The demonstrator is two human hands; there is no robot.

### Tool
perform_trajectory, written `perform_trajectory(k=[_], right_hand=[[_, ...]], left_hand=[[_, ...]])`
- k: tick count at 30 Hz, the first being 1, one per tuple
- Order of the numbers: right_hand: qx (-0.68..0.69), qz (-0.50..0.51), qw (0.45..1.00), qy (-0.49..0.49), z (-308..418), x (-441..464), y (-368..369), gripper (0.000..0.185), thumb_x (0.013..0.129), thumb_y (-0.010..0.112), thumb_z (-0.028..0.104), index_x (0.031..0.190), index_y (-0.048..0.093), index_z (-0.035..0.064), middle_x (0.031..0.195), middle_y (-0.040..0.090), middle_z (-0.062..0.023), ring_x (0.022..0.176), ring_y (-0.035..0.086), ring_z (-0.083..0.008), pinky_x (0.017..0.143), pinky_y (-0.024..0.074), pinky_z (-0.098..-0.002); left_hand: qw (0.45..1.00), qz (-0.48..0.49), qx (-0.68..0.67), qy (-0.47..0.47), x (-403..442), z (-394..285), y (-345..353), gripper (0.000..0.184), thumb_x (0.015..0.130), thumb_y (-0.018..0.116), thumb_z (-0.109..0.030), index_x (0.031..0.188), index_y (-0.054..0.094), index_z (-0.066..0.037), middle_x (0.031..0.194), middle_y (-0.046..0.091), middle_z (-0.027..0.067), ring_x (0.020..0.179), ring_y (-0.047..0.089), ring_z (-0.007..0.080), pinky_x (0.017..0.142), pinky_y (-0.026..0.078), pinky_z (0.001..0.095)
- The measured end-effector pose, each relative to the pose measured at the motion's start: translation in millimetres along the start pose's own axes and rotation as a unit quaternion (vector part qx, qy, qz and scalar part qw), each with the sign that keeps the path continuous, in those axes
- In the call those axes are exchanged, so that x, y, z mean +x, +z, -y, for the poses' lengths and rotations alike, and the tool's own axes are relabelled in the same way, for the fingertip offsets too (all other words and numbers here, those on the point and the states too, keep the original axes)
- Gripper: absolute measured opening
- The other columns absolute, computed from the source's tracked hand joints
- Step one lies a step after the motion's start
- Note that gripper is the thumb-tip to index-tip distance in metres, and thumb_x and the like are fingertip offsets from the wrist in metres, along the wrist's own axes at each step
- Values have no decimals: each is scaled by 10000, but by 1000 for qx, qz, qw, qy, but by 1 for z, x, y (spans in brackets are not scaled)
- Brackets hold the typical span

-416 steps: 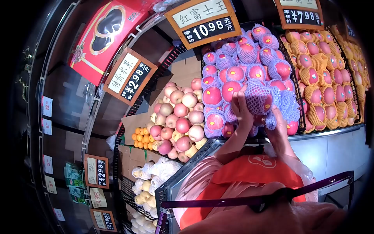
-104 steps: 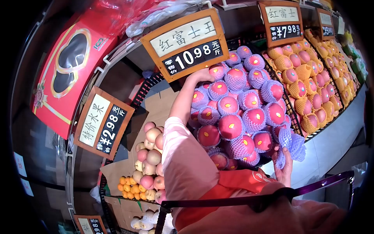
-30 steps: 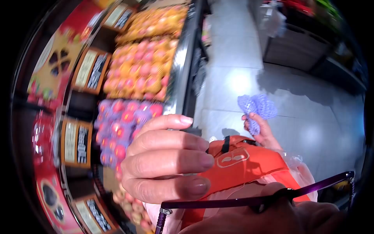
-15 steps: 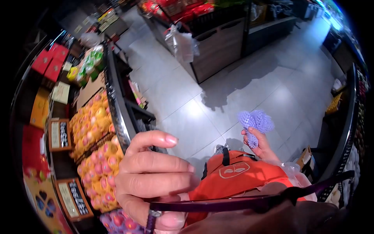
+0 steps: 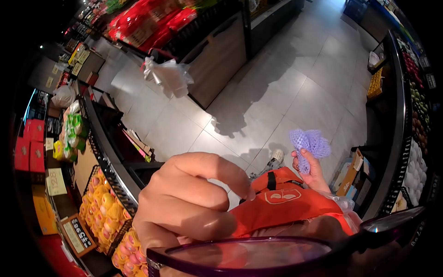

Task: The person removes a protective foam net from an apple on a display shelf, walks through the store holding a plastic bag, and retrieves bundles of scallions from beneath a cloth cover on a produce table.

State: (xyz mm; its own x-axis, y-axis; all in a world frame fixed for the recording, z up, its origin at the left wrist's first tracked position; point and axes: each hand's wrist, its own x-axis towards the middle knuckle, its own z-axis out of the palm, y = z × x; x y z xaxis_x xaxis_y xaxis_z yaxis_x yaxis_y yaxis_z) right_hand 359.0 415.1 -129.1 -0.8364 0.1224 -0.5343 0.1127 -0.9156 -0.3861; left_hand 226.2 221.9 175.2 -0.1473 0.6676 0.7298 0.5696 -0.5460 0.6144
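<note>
- Clock bearings from mid-view, 12 at top.
- Right hand (image 5: 313, 171), between 3 and 4 o'clock: closed around a bunch of lilac foam net sleeves (image 5: 312, 142), held over the grey tiled floor (image 5: 323, 99).
- Bunch stands nearly upright. Long axis about 12 to 6; gathered tail down in the fist, flared ends toward 12 and 2. Two lobes clear; number of sleeves in it cannot be told.
- Left hand (image 5: 189, 198), 7 o'clock, close to the camera: fingers curled inward, thumb and fingertips partly hidden. Nearest thing the purple-framed eyeglasses (image 5: 258, 253); whether it grips them, cannot tell.
- Eyeglasses: one pair, two lenses in sight, long axis from 7 toward 4 o'clock, the 4 o'clock end higher.
- One orange-red apron (image 5: 277, 201), 5 o'clock: one pale outlined badge, two leaf-like marks inside.
- One shoe (image 5: 278, 156), just left of the right hand.
- Apples in yellow nets (image 5: 104, 207), 8 o'clock, two groups; too crowded to count.
- One wood-framed price board (image 5: 77, 234), 8 o'clock: "5.98". One paper card (image 5: 56, 181), nearer 9: "12.8".
- Red packs (image 5: 147, 23), 11 o'clock: lettering unreadable.
</note>
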Motion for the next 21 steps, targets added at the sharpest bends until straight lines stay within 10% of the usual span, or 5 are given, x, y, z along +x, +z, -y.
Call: perform_trajectory(k=[13,21], right_hand=[[39,-11,991,-128,202,151,-49,233,816,625,178,965,532,25,864,593,-146,605,536,-174,526,406,-293],[72,-9,994,-81,286,267,-60,240,822,618,182,996,539,37,852,598,-127,632,553,-173,551,424,-297]], left_hand=[[984,71,-118,111,157,232,24,253,853,485,-190,682,500,-4,442,491,84,324,440,142,423,442,258],[940,77,-137,303,228,391,-9,303,811,521,-104,1111,519,-58,464,536,44,343,477,98,457,474,249]])
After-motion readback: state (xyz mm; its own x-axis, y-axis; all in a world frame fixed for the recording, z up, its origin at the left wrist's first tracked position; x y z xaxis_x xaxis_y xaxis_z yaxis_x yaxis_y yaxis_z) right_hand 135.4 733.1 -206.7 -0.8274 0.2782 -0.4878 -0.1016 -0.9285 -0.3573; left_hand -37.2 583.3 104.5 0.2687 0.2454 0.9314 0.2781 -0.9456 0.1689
